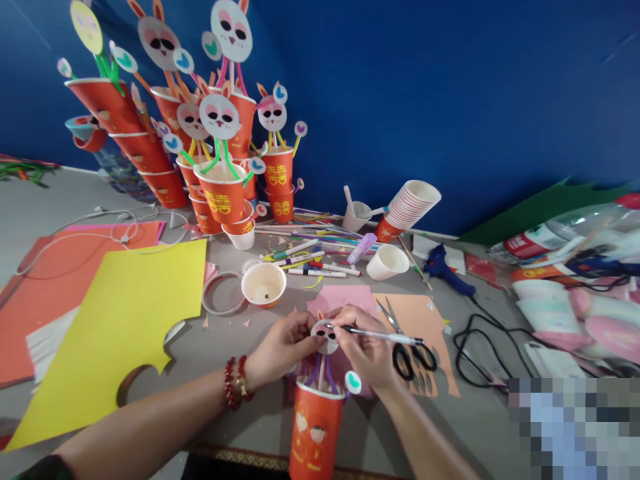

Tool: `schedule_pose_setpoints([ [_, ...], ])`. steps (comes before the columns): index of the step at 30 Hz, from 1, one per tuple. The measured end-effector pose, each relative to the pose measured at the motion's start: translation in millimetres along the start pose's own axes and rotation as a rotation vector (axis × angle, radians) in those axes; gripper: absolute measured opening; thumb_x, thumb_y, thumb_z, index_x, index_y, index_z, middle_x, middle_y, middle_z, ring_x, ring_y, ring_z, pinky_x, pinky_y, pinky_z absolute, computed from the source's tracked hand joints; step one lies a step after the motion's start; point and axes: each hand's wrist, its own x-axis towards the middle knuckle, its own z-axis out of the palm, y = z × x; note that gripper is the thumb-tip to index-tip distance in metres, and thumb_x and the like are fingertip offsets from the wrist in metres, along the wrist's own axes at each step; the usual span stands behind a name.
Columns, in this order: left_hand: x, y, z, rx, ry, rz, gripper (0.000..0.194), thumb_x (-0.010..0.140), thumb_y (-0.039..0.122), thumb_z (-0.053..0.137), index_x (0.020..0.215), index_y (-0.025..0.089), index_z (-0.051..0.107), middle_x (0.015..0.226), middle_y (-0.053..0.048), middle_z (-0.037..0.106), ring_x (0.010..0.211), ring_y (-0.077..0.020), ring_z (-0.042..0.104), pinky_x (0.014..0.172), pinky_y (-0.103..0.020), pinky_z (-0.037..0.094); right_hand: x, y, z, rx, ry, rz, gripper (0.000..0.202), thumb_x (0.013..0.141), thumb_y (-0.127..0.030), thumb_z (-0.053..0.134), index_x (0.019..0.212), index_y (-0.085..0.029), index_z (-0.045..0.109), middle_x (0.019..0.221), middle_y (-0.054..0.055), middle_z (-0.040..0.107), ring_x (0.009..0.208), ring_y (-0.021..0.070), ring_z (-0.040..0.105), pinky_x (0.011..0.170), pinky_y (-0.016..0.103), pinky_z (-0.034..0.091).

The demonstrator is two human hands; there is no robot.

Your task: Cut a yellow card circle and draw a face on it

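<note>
Red cup (316, 433) is nearest you, with the paper face (326, 344) just above it. Your left hand (290, 341) is pinched on the face's left edge; your right hand (367, 350) is clamped on a pen (385, 333), tip at the face. Already on: an ear (320, 314), dark eyes, purple stems (334, 375), round tag (353, 382). Looks mostly built; can't tell what drawing remains. Far left, rabbit cups (225, 200) look complete.

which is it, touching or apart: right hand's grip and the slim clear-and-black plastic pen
Touching. The head view shows the right hand's grip pinching the slim clear-and-black pen near its tip.
</note>
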Motion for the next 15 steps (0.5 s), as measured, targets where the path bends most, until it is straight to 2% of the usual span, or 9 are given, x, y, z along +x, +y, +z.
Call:
schedule_pose_setpoints([
  [8,1.0,-1.9,-0.9,0.006,0.0,0.016,0.048,0.073,0.055,0.079,0.075,0.016,0.051,0.067,0.004,0.053,0.057,-0.0074,0.047,0.054,-0.02,0.037,-2.2,4.7,0.0,-0.011,-0.022,0.012,0.013,0.088,-0.014,0.053,0.082,-0.023,0.061,0.078,0.003,0.069,0.075,0.0203,0.066,0.069,0.031,0.049],
  [15,0.3,-0.4,-0.3,-0.007,-0.006,-0.003,0.048,0.073,0.055,0.079,0.075,0.016,0.051,0.066,0.004,0.054,0.055,-0.0071,0.048,0.052,-0.019,0.037,-1.6,0.8,-0.4,0.005,0.018,0.007,0.014,0.086,-0.013,0.054,0.079,-0.022,0.061,0.076,0.002,0.069,0.071,0.0199,0.066,0.067,0.031,0.05],
])
